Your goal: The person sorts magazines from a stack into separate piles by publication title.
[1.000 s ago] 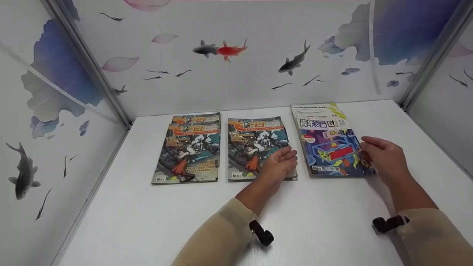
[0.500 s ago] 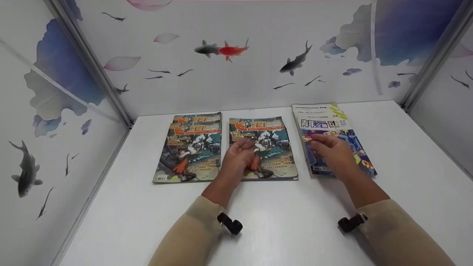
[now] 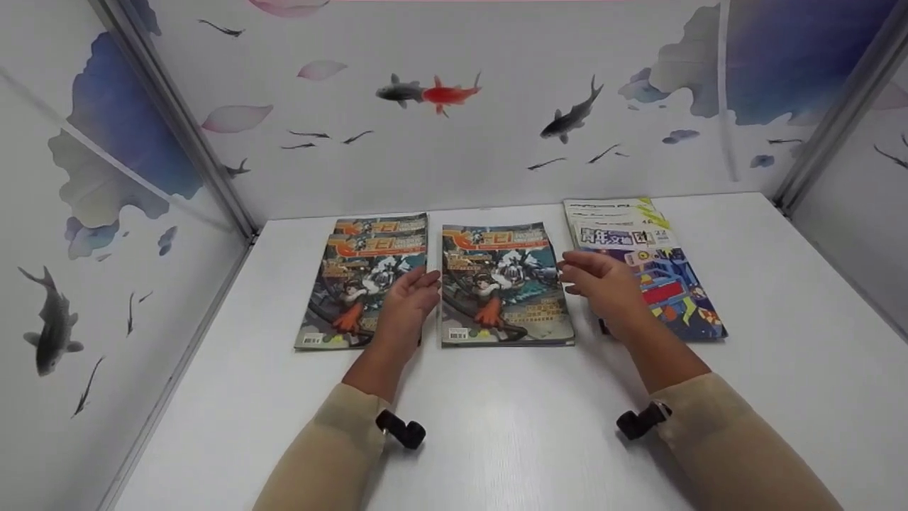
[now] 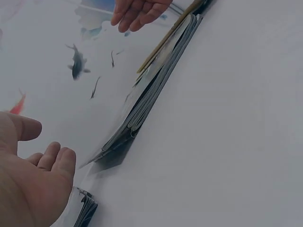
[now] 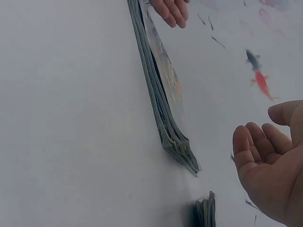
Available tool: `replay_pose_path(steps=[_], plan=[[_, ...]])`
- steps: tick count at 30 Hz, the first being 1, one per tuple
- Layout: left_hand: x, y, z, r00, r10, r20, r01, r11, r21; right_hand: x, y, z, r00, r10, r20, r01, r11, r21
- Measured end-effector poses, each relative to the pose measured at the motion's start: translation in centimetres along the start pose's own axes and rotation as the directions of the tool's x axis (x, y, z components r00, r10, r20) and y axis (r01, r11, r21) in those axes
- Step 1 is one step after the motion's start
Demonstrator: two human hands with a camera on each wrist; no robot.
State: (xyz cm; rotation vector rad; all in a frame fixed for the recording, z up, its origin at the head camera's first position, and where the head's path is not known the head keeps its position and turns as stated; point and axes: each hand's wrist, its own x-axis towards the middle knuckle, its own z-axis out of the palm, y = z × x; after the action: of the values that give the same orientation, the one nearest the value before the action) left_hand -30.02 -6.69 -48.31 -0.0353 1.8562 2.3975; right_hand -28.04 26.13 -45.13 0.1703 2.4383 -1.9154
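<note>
Three groups of magazines lie side by side on the white table in the head view. My left hand [image 3: 406, 309], fingers extended, is at the left edge of the middle magazine stack [image 3: 504, 284] and overlaps the left magazines [image 3: 337, 291]. On the other side, my right hand [image 3: 611, 289] has its fingertips near the middle stack's right edge, partly covering the right magazines [image 3: 677, 298]. Both hands hold nothing, palms facing each other. Each wrist view shows relaxed fingers, left [image 4: 40, 184] and right [image 5: 272, 165], beside the layered page edges of a stack [image 5: 156, 90].
The white table [image 3: 496, 426] runs up to a back wall [image 3: 454, 163] printed with fish and petals. Side walls with metal corner posts [image 3: 191, 135] enclose it. The left and right groups are fanned, with several top edges showing behind the front covers.
My left hand has moved left, off the middle stack to its left edge. My right hand has moved left from the right magazines' outer edge to the middle stack's right side.
</note>
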Motion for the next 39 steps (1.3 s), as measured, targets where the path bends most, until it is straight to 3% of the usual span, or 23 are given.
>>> replay_pose_path(steps=[9, 16, 25, 29, 33, 35, 39], plan=[[0.4, -0.4, -0.3, 1.000, -0.011, -0.026, 0.013, 0.995, 0.096, 0.3, 1.0, -0.7, 1.000, 0.015, 0.015, -0.015, 1.000, -0.010], [0.4, -0.9, -0.5, 0.998, -0.053, -0.029, 0.057, 0.982, 0.181, 0.7, 1.9, -1.0, 0.994, 0.106, 0.026, -0.106, 0.994, -0.013], [0.2, -1.0, -0.4, 0.999, -0.050, -0.021, 0.055, 0.916, 0.397, 0.8, 2.6, -1.0, 0.986, 0.154, 0.063, -0.153, 0.988, -0.026], [0.2, -1.0, -0.6, 0.998, -0.070, 0.004, 0.064, 0.934, 0.352, 0.9, 2.8, -0.9, 0.983, 0.170, 0.068, -0.168, 0.985, -0.035], [0.0, -0.7, -0.6, 0.991, -0.128, 0.028, 0.116, 0.960, 0.257, 0.9, 2.9, -0.9, 0.981, 0.173, 0.084, -0.170, 0.985, -0.035], [-0.1, -0.6, -0.6, 0.988, -0.152, 0.029, 0.140, 0.960, 0.243, 1.0, 2.9, -1.0, 0.981, 0.173, 0.091, -0.171, 0.985, -0.032], [-0.3, -0.6, -0.6, 0.982, -0.184, 0.033, 0.165, 0.939, 0.302, 0.9, 3.0, -1.0, 0.982, 0.156, 0.107, -0.156, 0.988, -0.012]])
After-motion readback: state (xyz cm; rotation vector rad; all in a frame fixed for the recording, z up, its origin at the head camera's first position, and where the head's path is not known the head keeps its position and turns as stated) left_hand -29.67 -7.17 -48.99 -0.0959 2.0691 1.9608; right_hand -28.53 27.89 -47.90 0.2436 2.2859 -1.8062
